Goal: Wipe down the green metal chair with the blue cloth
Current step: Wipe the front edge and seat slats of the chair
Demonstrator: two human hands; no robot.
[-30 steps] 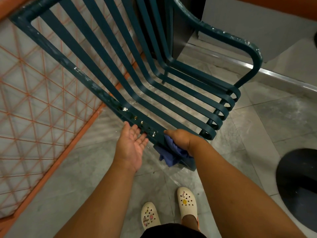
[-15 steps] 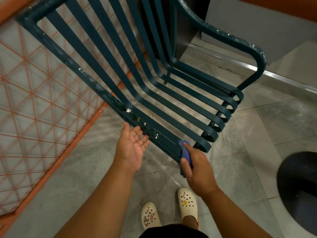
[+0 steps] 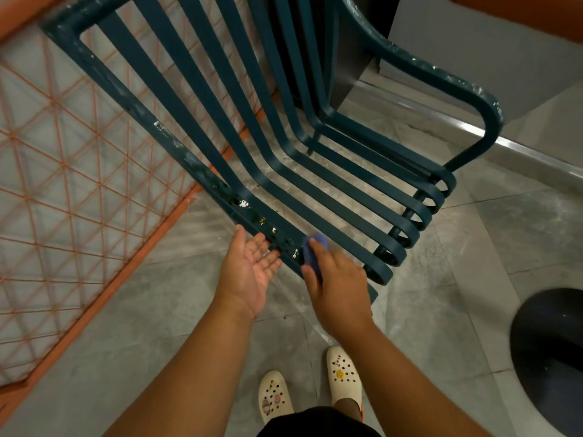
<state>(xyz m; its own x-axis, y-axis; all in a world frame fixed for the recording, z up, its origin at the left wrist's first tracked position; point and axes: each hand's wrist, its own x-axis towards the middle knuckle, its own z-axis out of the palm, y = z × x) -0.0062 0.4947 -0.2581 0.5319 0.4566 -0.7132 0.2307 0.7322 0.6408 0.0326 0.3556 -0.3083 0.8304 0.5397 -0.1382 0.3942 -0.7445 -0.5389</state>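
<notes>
The green metal chair (image 3: pixel 315 190) with long curved slats fills the upper middle of the view. Its near side rail carries white and yellowish spots. My right hand (image 3: pixel 334 279) presses the bunched blue cloth (image 3: pixel 314 247) onto that rail, close to the spots. Most of the cloth is hidden under my fingers. My left hand (image 3: pixel 249 272) rests palm up with fingers spread, its fingertips touching the underside edge of the same rail just left of the cloth.
An orange lattice fence (image 3: pixel 79 184) stands close on the left. A grey wall with a metal strip (image 3: pixel 520 146) runs behind the chair on the right. A round black base (image 3: pixel 552 357) sits on the tiled floor at the right. My feet in white clogs (image 3: pixel 342 376) stand below.
My right hand has slid the cloth up along the near rail from its lower end toward the spotted part, closer to my left hand. The left hand has stayed in place.
</notes>
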